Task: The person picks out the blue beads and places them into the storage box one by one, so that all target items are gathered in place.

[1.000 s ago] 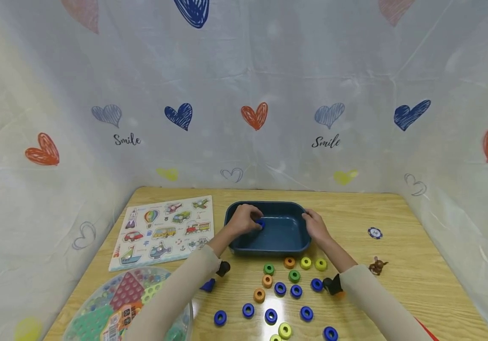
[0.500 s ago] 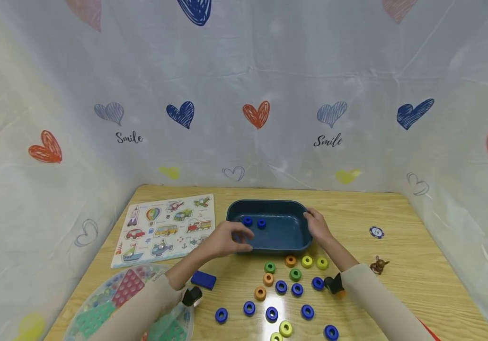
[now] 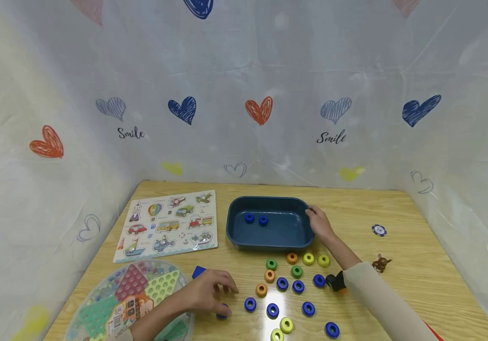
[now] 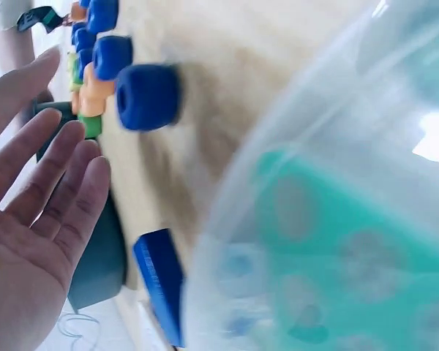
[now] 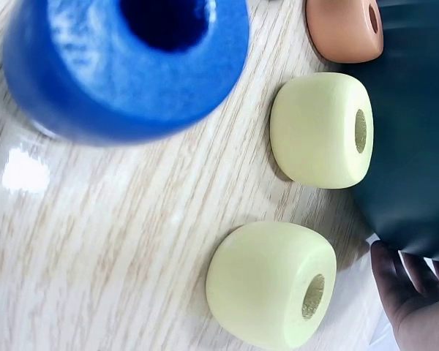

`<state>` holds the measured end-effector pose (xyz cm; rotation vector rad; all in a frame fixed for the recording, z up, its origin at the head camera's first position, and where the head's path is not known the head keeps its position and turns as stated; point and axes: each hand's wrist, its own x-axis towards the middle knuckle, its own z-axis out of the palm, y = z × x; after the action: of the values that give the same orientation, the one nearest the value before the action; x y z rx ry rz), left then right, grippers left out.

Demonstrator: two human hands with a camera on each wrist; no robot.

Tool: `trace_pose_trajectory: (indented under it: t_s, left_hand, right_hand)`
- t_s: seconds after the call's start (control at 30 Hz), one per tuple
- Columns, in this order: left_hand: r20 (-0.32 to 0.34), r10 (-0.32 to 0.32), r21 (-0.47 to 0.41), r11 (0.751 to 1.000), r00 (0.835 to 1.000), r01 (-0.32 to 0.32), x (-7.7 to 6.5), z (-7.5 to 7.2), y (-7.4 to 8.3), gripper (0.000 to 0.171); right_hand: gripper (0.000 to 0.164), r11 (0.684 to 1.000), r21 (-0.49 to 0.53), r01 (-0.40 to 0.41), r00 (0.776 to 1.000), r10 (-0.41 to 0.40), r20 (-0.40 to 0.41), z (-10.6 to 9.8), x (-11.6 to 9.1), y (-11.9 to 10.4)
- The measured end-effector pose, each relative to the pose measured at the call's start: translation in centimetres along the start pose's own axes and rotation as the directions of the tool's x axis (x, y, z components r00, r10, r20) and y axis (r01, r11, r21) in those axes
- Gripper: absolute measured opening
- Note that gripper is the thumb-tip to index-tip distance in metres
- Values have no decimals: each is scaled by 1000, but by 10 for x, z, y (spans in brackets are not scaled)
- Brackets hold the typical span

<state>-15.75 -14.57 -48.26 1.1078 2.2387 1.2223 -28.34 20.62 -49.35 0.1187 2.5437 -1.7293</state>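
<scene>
My left hand (image 3: 209, 291) hovers over the front left of the table, fingers spread and holding nothing. Just beneath its thumb lies a blue bead (image 3: 221, 311), partly covered in the head view; the left wrist view shows the open palm (image 4: 29, 234) beside a blue bead (image 4: 148, 97). With my right hand (image 3: 320, 225) I grip the right rim of a dark teal tray (image 3: 288, 232); in the right wrist view the fingers (image 5: 395, 281) are at the tray wall (image 5: 417, 131). Inside the tray, toward its left, sit two blue beads (image 3: 249, 218).
Several blue, orange, green and yellow beads (image 3: 286, 325) lie scattered before the tray. A vehicle puzzle board (image 3: 167, 225), a round clear-lidded game box (image 3: 94, 284) and a blue block (image 3: 199, 272) are on the left. A poker chip (image 3: 379, 230) and small brown animal figure (image 3: 381, 263) lie right.
My left hand let go of a blue bead in the tray, then moved out and down toward a blue bead at the table's front left. The right hand stays on the tray rim.
</scene>
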Motion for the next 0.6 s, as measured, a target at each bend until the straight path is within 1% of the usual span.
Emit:
trace_pose_trajectory:
  t_s: [0.13, 0.23, 0.43, 0.6]
  left_hand:
    - [31, 10, 44, 999, 999, -11, -11, 9, -5, 32]
    - [35, 18, 57, 998, 999, -20, -16, 13, -9, 31]
    - [34, 23, 100, 995, 999, -26, -22, 14, -15, 30]
    - [28, 47, 79, 996, 999, -49, -27, 16, -18, 32]
  right_hand:
    - [41, 1000, -2, 1, 1000, -1, -8, -1, 2, 1]
    - [42, 1000, -5, 7, 1000, -7, -10, -2, 5, 2]
    - [41, 1000, -14, -2, 1000, 1, -6, -1, 6, 4]
    - [40, 1000, -16, 12, 1000, -12, -2, -1, 3, 4]
